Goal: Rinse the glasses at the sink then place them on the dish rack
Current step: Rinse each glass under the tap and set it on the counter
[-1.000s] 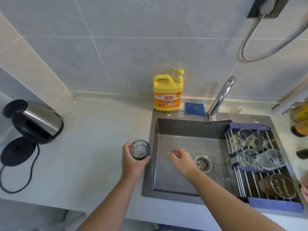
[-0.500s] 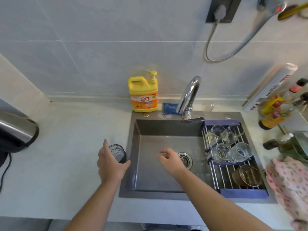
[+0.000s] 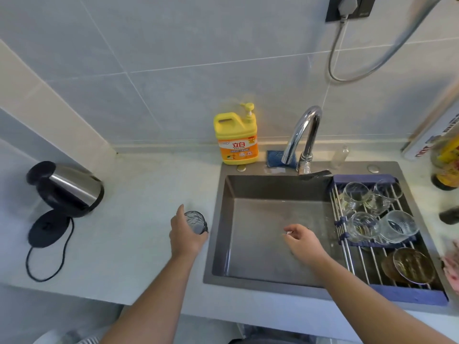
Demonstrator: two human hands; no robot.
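My left hand grips a dark textured glass on the counter just left of the sink. Over the basin hangs my right hand, fingers loosely curled and holding nothing. The dish rack spans the right side of the sink. Several clear glasses lie on it, with an amber glass near its front. A chrome faucet stands behind the basin; no water runs from it.
A yellow detergent bottle and a blue sponge sit behind the sink. A steel kettle lies tilted beside its black base on the left counter. Bottles and a pink cloth crowd the right edge.
The view swung right, then back left. The glass stays in my left hand beside the sink rim. My right hand stays over the basin.
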